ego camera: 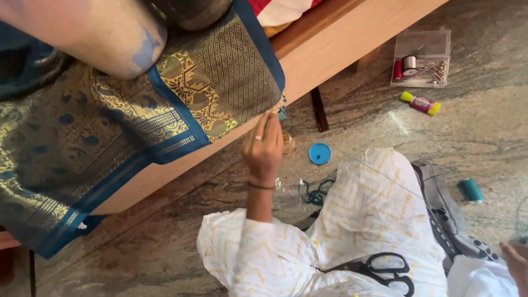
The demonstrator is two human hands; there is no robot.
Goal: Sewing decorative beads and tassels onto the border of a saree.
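A blue-and-gold saree (110,126) drapes over the wooden bed (352,33). On the floor a clear plastic box (422,58) holds thread spools and pins. Left hand (264,148) — fingers (270,118) pinched on the saree's corner edge. Right hand (517,267) — grip unclear.

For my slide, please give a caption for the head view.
Left hand pinches the sari edge; scissors rest on the lap.

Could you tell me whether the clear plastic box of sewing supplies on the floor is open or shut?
Open: the clear plastic box has its lid raised behind it, and the thread spools inside lie uncovered.
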